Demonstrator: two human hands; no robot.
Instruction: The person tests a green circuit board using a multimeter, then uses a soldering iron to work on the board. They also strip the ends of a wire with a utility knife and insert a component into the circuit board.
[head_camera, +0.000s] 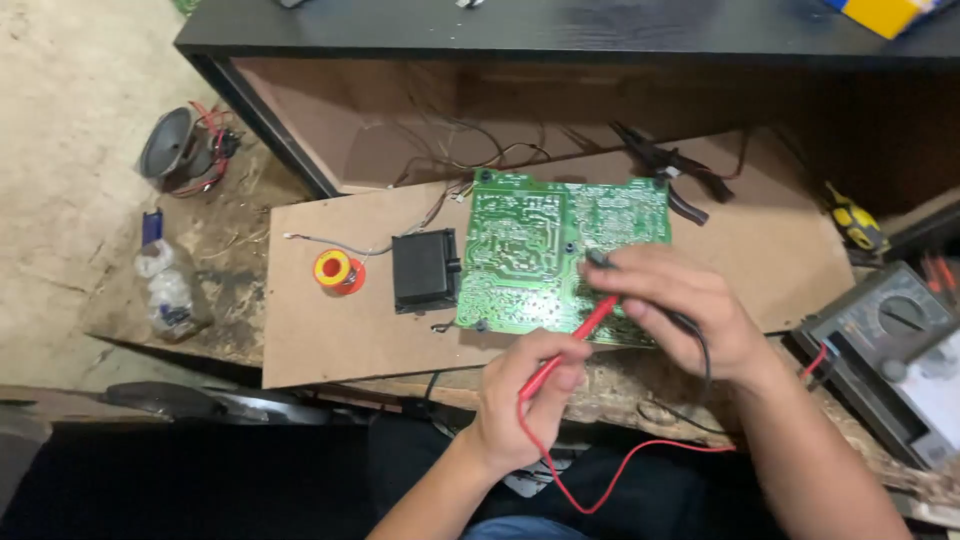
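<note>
Left hand (525, 395) grips red probe (570, 345); right hand (675, 300) pinches black probe (597, 258). Both tips touch green circuit board (530, 245). Yellow-red solder spool (334, 270) lies left on the tabletop (330, 330).

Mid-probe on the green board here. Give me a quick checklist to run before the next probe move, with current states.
1. Red probe gripped in left hand: ok.
2. Black probe gripped in right hand: ok.
3. Both tips on the circuit board solder side: ok; exact pads cannot tell.
4. Leads run to the multimeter: red ok, black cannot tell.
5. Meter dial setting: cannot tell.
6. Board lying flat on the brown panel: ok.
</note>
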